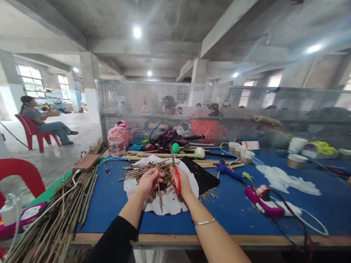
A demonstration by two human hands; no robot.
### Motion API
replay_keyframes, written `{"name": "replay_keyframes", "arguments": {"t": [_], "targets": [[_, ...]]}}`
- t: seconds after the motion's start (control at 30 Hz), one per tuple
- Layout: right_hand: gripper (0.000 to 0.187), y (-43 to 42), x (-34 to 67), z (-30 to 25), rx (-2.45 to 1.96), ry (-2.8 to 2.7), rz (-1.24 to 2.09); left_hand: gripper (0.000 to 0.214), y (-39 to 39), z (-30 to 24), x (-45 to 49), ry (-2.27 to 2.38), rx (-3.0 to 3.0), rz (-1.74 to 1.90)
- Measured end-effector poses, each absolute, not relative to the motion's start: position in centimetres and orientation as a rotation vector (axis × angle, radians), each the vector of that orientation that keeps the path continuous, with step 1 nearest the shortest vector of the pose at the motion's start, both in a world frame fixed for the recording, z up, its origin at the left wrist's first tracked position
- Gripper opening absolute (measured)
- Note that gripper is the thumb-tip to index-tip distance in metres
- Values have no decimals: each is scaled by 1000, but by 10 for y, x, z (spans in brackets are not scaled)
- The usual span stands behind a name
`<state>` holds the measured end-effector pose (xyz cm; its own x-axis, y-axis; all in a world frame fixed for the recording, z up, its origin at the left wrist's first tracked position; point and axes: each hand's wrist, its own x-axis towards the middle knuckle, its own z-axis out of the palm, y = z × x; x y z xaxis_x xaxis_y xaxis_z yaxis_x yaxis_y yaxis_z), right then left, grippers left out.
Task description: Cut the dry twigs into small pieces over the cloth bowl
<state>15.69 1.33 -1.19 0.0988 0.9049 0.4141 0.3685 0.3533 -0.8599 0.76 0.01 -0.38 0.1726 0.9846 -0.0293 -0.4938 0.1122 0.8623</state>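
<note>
My left hand (149,182) is closed around a thin brown twig (160,197), which points down toward the table's front edge. In my right hand (182,183) is a pair of scissors with red handles (178,185), its blades (173,155) pointing up and away from me. Both hands are over a white cloth (186,208) spread on the blue table. Cut twigs (136,170) and small brown bits lie on that cloth, partly hidden behind my hands.
Long sticks (60,211) are bundled along the table's left edge. A black sheet (200,174), a blue-handled glue gun (230,171), a purple power strip (263,202) and paper cups (297,161) lie to the right. A mesh partition (153,100) stands behind. Another person sits at far left.
</note>
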Motion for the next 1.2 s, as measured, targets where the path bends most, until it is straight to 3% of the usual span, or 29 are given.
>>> {"name": "replay_keyframes", "arguments": {"t": [0.17, 0.33, 0.5, 0.7, 1.2], "targets": [[30, 14, 158, -11, -1309, -1709, 526, 30, -1, -1, 5, 798, 811, 1299], [32, 5, 151, -7, -1330, -1825, 528, 33, -3, 2, 7, 763, 802, 1322], [30, -1, 151, 0, -1264, -1777, 531, 56, -4, 4, 9, 630, 828, 1309], [26, 0, 152, 0, -1310, -1769, 517, 38, -1, -1, 8, 659, 791, 1286], [33, 4, 153, -5, -1406, -1930, 396, 43, -6, 2, 8, 845, 900, 1294]]}}
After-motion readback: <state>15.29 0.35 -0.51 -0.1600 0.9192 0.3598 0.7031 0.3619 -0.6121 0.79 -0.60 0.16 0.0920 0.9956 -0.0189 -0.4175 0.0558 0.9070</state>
